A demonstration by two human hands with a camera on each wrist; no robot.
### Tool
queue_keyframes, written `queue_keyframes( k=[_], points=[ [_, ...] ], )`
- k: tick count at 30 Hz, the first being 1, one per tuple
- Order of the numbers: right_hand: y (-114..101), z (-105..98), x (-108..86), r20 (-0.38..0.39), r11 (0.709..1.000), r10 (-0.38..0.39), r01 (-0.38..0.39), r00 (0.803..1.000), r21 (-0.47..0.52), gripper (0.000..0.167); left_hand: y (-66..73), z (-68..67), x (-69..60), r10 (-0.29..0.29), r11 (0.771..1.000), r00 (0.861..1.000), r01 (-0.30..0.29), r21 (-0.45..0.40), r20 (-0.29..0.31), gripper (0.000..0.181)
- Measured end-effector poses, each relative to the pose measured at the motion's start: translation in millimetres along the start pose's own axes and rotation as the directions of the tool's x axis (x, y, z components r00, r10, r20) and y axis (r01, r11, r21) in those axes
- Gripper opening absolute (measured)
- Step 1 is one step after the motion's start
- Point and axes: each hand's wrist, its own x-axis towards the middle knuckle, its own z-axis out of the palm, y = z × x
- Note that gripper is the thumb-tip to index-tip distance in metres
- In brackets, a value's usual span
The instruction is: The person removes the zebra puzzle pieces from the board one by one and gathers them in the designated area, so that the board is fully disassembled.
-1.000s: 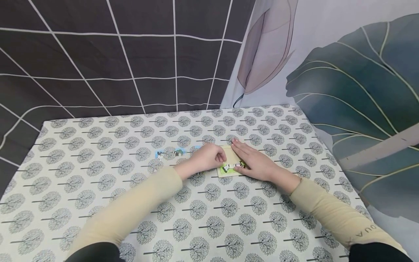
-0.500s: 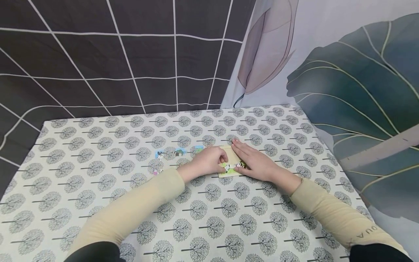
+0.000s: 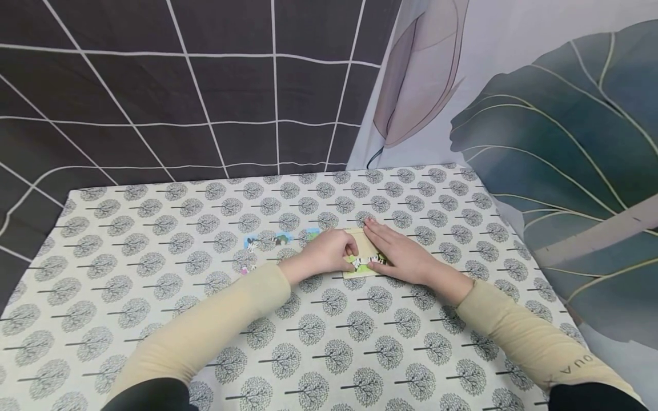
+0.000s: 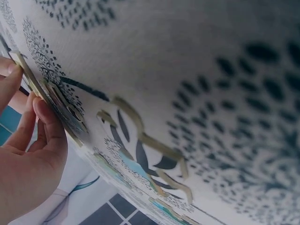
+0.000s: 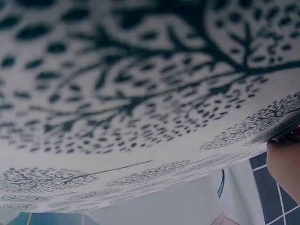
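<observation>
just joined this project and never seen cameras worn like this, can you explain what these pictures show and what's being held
There is no machine here, only a person's bare hands. The wide picture comes from a camera worn on the head; the two tilted close-ups come from cameras worn on the wrists.

The table wears a tree-print tablecloth. On it lies a jigsaw puzzle board, part bare and part filled with a zebra picture. Loose puzzle pieces lie to its left.

The right hand rests across the board's right side. The left hand has its thumb and fingertips at the left side; whether they pinch a piece is hidden.
</observation>
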Motion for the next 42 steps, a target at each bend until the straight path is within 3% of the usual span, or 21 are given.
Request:
queue_keyframes(
  k=[16, 24, 28, 34, 42],
  points=[
    [-3, -1, -0.4, -0.003, 1.0, -0.002, 0.002, 1.0, 0.009, 0.087, 0.8, -3.4, 0.9, 0.063, 0.998, 0.998, -0.063, 0.029, 0.012, 0.02],
    [-2, -2, -0.2, -0.004, 1.0, -0.003, 0.003, 1.0, 0.01, 0.086, 2.1, -6.4, 2.2, 0.074, 0.996, 0.997, -0.074, -0.041, 0.002, 0.01],
    [-1, -1, -0.3, 0.003, 1.0, 0.005, -0.005, 1.0, 0.006, 0.087, 1.6, -9.1, 0.4, 0.078, 0.99, 0.997, -0.077, -0.118, 0.001, 0.006],
    [-1, -1, -0.4, 0.01, 1.0, 0.006, -0.006, 1.0, 0.003, 0.088, 0.5, -21.6, -16.2, 0.065, 0.973, 0.998, -0.063, -0.223, 0.003, 0.004],
    [-1, -2, 0.3, 0.011, 1.0, -0.004, 0.004, 1.0, -0.016, 0.088, -16.8, -41.3, -56.5, 0.045, 0.974, 0.999, -0.047, -0.22, -0.017, 0.004]
  ],
)
